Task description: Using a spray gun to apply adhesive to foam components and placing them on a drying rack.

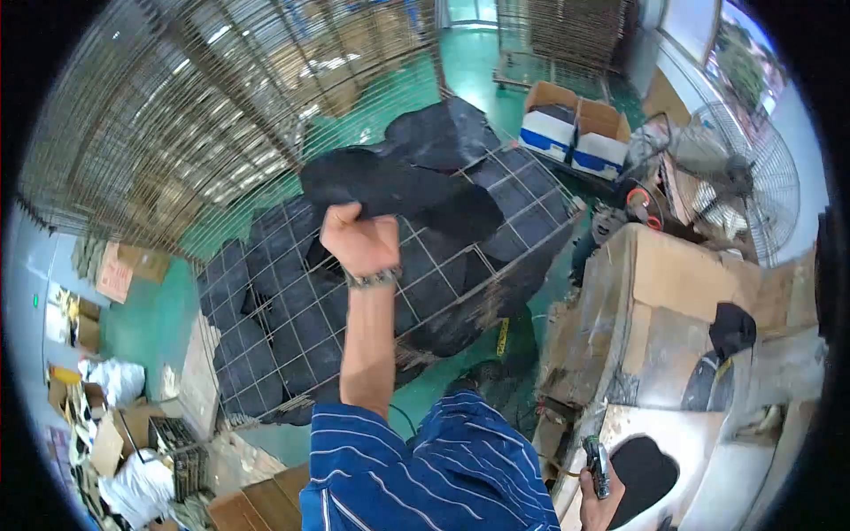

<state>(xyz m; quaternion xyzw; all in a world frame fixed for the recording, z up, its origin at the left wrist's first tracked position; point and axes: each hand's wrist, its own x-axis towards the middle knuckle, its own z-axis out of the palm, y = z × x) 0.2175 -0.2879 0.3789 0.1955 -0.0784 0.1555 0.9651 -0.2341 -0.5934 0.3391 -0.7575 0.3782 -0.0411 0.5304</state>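
Observation:
My left hand (359, 239) is closed on the near edge of a long, black, sole-shaped piece (398, 190), with thumb and fingers pinching it. The piece is held over a wire mesh rack (416, 257) with many similar dark pieces (310, 327) lying under its grid. At the lower right, my right hand (602, 504) grips a small metal tool with a green part, apparently a spray gun (600, 467). Beside it, another black sole-shaped piece (645, 478) lies on a pale board (695, 442). The fingers of the right hand are partly hidden.
A worn cardboard box (682, 257) stands right of the rack, with a black piece (733, 330) on its surface. Behind are two open cartons (575, 133) and a large fan (753, 173). Tall wire racks (204, 115) fill the far left. Boxes and white bags (142, 482) crowd the lower left.

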